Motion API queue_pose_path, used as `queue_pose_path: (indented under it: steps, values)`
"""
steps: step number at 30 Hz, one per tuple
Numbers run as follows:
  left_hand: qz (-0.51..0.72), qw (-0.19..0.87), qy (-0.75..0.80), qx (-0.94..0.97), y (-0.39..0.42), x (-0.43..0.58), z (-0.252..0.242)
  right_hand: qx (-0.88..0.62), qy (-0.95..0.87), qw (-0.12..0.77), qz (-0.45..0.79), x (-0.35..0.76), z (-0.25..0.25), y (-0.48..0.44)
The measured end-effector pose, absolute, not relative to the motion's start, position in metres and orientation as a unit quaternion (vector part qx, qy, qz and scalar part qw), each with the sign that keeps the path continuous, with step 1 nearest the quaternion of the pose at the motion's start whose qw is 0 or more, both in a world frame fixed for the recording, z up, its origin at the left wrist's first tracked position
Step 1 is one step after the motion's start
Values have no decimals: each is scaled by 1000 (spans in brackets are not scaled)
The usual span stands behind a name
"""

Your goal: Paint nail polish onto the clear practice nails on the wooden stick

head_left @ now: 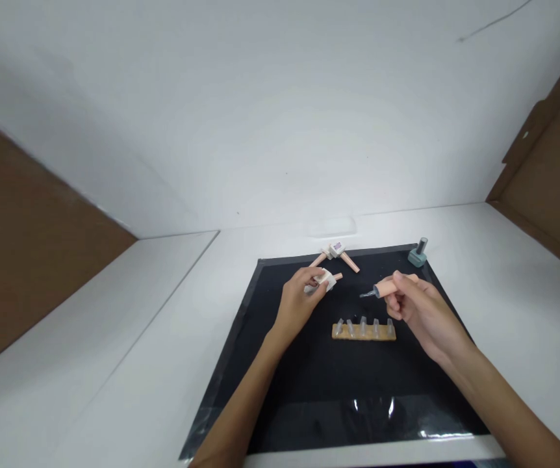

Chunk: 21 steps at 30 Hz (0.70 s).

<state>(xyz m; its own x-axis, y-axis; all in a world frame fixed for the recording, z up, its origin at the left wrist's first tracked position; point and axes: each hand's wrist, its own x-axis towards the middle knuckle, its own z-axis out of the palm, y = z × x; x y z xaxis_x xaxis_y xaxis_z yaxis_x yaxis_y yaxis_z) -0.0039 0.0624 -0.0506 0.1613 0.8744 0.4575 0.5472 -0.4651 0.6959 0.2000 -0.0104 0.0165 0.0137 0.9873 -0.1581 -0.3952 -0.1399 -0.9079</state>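
My left hand [301,292] is closed, thumb and fingers around a small white nail polish bottle [325,278] over the black mat. A short pink cap end [337,277] shows beside that bottle; whether it belongs to it, I cannot tell. My right hand [419,300] is closed around a long pink cap [391,286], holding it nearly level. Its thin brush [368,294] points left toward the left hand, apart from the bottle. Between and below the hands lies a tan strip [364,333] with several clear nail tips [363,325] standing on it, some tilted.
Two white bottles with pink caps [349,261] lie at the black mat's [304,383] back edge. A grey-green bottle [417,255] stands at its back right corner. A clear shallow tray [332,226] lies behind. White wall at the back, brown boards at both sides.
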Motion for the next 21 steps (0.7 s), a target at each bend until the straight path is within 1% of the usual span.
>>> queue_pose_path:
  steps: [8,21]
  values:
    - [409,140,455,779,66,5,-58,-455,-337,553,612,199,23,-11]
    - [325,39,476,816,62,13,-58,-461,-356,546,602,200,24,-11]
